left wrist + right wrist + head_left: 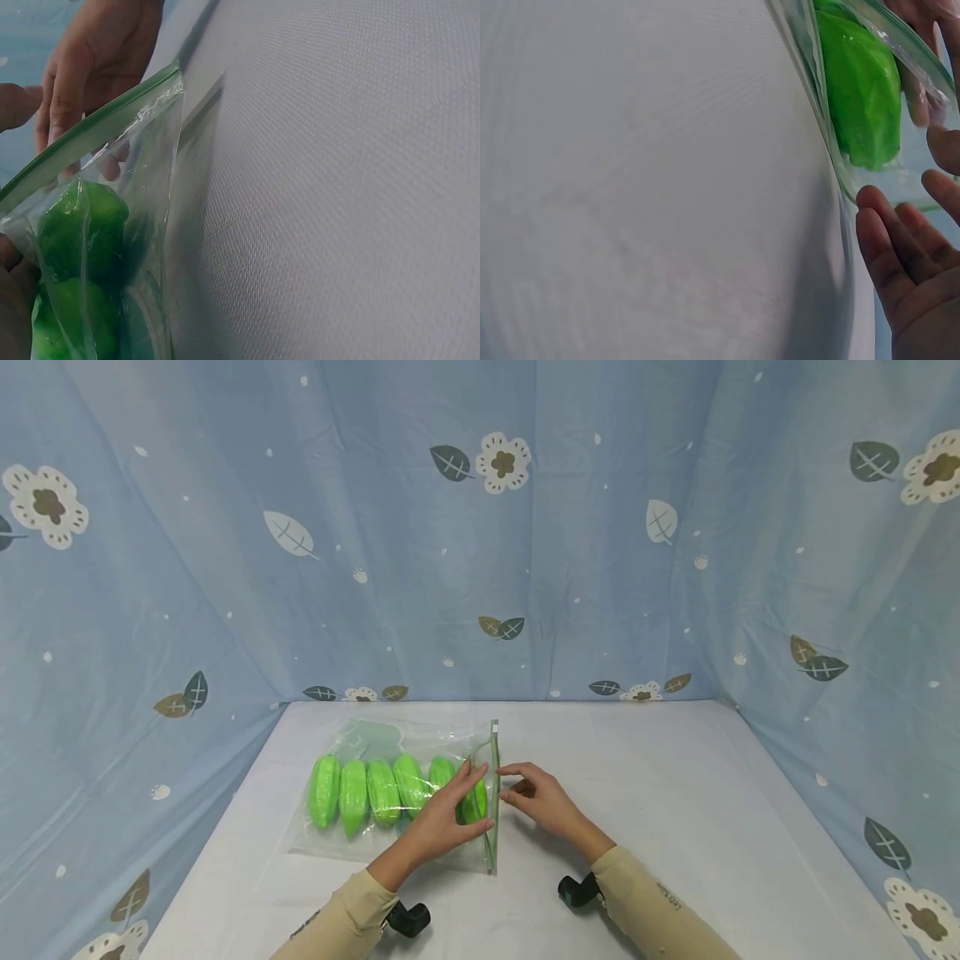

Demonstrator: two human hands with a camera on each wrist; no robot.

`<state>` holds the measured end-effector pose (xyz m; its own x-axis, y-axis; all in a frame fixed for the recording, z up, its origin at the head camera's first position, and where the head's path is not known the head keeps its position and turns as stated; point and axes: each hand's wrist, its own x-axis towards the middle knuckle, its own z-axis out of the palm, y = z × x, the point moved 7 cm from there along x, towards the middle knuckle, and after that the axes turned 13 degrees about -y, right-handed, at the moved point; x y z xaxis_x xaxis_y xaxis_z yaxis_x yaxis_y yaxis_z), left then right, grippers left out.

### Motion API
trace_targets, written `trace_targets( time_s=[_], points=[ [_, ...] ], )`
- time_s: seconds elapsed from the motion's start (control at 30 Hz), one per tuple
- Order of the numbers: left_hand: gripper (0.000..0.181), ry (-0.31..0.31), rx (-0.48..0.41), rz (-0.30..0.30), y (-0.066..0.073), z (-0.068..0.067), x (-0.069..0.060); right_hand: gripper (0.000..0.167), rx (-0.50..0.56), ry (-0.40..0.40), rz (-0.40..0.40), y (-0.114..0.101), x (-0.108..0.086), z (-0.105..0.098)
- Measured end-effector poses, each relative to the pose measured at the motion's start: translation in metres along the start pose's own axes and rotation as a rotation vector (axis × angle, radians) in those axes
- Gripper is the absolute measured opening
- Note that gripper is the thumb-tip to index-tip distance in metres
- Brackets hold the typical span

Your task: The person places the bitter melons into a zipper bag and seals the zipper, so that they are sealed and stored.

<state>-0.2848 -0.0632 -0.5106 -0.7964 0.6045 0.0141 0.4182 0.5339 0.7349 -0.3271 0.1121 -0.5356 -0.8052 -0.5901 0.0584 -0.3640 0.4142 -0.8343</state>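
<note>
A clear zip bag [318, 845] with a green-edged mouth lies flat, its mouth facing right. Inside it, several bright green, elongated, ridged pieces like toy fruit [353, 798] are lined up side by side. My left hand [441, 817] rests over the bag close to its mouth, thumb and fingers spread. My right hand [549, 803] is at the mouth's right side, its fingertips near the green strip. In the right wrist view the mouth gapes and the nearest green piece [861, 90] shows inside. Part of the left fingers is hidden by the bag.
The bag lies on the left half of a white-covered table [675, 810]. A blue curtain [405, 552] with leaves and flowers hangs round the back and sides. Black devices [409, 919] are strapped at both wrists.
</note>
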Motion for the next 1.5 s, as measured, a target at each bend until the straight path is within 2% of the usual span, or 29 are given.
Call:
trace_targets(
  time_s=[0.17, 0.37, 0.67, 1.03, 1.33, 1.5],
  points=[
    [0.081, -0.003, -0.020, 0.011, 0.000, 0.000, -0.001, 0.038, -0.003, 0.016, 0.020, 0.000, 0.000, -0.004],
    [0.079, 0.006, -0.015, 0.059, 0.004, -0.003, -0.002, 0.038, -0.004, 0.017, 0.037, 0.000, 0.000, -0.007],
    [0.073, 0.040, 0.030, 0.098, 0.009, -0.009, -0.001, 0.037, 0.014, 0.015, 0.071, 0.001, 0.001, -0.009],
    [0.046, 0.100, 0.005, 0.179, 0.017, -0.018, -0.001, 0.034, -0.014, 0.050, 0.065, 0.003, 0.001, -0.012],
    [0.038, 0.132, 0.023, 0.159, 0.018, -0.029, -0.004, 0.030, -0.004, 0.101, 0.097, 0.002, 0.004, -0.018],
    [0.036, 0.127, 0.055, 0.100, 0.018, -0.040, -0.002, 0.029, 0.013, 0.131, 0.127, 0.004, 0.007, -0.022]
  ],
)
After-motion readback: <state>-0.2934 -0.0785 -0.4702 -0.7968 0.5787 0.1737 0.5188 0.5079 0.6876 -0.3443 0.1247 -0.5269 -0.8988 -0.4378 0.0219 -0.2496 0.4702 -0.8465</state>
